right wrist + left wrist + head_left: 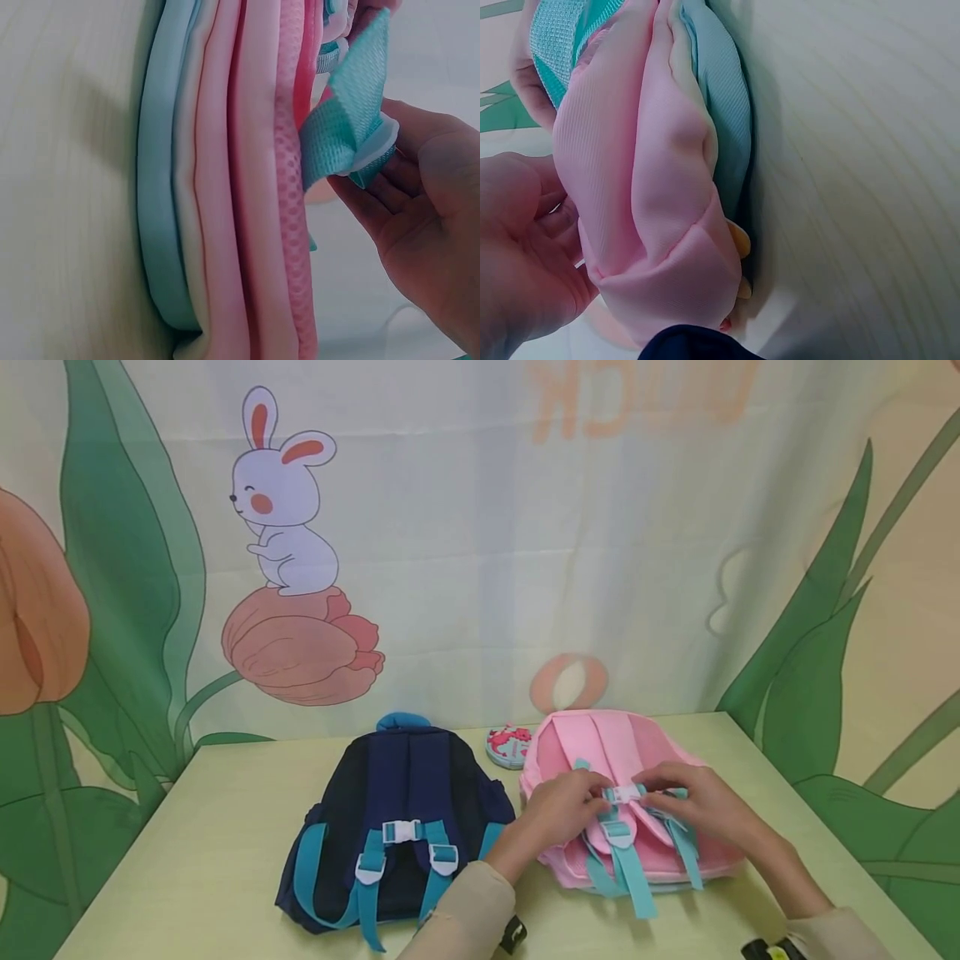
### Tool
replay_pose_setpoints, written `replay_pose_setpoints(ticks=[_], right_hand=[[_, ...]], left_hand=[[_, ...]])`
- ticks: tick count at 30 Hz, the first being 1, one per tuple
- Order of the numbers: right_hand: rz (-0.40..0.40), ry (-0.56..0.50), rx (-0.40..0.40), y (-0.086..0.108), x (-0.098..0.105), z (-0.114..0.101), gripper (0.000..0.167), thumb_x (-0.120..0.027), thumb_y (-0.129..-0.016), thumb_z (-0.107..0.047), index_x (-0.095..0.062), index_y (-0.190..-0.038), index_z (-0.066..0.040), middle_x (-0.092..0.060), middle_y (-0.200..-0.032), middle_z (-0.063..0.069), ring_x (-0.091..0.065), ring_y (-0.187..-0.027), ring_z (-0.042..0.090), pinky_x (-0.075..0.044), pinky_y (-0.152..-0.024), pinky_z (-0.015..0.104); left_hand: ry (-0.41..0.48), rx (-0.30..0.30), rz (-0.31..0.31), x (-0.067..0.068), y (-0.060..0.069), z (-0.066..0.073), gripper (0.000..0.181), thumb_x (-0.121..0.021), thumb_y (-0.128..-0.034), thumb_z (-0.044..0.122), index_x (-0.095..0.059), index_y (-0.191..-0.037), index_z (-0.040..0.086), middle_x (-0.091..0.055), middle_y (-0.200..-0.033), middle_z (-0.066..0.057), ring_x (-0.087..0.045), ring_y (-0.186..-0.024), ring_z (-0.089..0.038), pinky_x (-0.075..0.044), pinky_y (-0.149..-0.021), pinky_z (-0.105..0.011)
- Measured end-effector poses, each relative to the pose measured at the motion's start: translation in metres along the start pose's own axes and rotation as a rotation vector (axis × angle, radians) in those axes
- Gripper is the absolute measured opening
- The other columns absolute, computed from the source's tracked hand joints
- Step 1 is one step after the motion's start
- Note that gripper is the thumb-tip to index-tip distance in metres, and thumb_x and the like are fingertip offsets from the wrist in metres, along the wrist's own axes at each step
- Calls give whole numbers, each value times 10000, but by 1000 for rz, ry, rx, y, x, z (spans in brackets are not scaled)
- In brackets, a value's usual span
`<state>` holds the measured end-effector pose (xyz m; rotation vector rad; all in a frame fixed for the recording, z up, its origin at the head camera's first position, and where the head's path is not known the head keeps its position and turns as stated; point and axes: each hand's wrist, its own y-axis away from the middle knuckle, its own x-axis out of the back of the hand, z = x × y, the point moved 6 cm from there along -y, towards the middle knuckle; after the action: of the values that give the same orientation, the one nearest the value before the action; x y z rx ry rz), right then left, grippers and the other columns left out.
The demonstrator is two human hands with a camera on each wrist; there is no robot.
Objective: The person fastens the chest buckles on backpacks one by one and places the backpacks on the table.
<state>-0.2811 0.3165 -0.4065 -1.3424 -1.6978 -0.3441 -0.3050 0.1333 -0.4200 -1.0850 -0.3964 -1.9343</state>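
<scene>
A pink backpack (577,739) lies on the table with its shoulder straps facing up. Across those straps is a white buckle (624,794) on turquoise webbing. My left hand (566,810) pinches the buckle's left end with thumb and fingers, and my right hand (701,797) pinches its right end. The buckle's two halves appear joined. In the right wrist view, a loose turquoise strap (341,124) hangs by the right hand's fingers. The left wrist view shows the bag's pink side (667,195), which hides part of the left fingers.
A navy backpack (408,785) with turquoise straps and a fastened white buckle lies to the left. Behind, between the bags, sits a small round patterned pouch (510,746). The pale table (225,827) ends at a printed curtain (465,568).
</scene>
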Motion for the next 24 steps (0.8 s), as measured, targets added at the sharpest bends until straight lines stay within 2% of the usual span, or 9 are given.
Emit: replay_pose_setpoints(ticks=[7,18,24], right_hand=[[-4,-23,3,-4,-4,1,212,-724,-915,-207,-718,-1126,-183,-728,-1048,-90,-675,-955,23,-561,-875,382],[-22,-9,-8,-3,-6,0,229,-720,-919,-244,-713,-1142,-195,-716,-1050,-110,-665,-961,30,-559,-867,333],[-21,12,20,0,-4,-1,239,-714,-925,-229,-707,-1152,-152,-708,-1044,-103,-649,-951,20,-565,-867,367]], left_hand=[[-22,4,10,0,0,0,295,-657,-963,295,-688,-1252,242,-652,-935,149,-540,-794,1,-440,-726,-186],[15,32,-5,0,2,-2,318,-679,-948,301,-679,-1260,241,-624,-898,143,-534,-715,-10,-429,-621,-185],[-2,34,6,15,10,1,344,-666,-947,352,-672,-1270,233,-664,-962,142,-552,-759,8,-451,-668,-183]])
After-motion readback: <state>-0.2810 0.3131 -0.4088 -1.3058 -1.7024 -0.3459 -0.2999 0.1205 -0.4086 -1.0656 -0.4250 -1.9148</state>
